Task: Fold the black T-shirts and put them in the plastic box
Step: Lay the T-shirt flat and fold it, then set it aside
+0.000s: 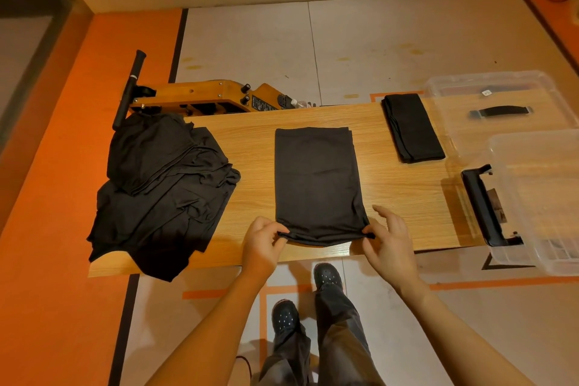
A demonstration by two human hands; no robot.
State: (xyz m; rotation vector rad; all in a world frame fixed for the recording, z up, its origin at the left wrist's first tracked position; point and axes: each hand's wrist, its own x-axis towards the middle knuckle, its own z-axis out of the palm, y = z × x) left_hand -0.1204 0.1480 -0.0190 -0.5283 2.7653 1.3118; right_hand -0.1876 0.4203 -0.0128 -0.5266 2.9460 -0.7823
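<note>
Pinching the near corners of the half-folded black T-shirt [316, 185] at mid desk [250, 147], left hand [263, 244] and right hand [388, 241] alike. Heaped at the left edge, unfolded T-shirts [163, 185]. Folded T-shirt [412, 127] near the far right corner. Plastic box [539, 197] open at the right edge, lid [498, 97] behind.

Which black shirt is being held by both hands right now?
The centre shirt, a long rectangle: left hand and right hand pinch its near corners. The folded shirt by the box and the left pile lie untouched.
</note>
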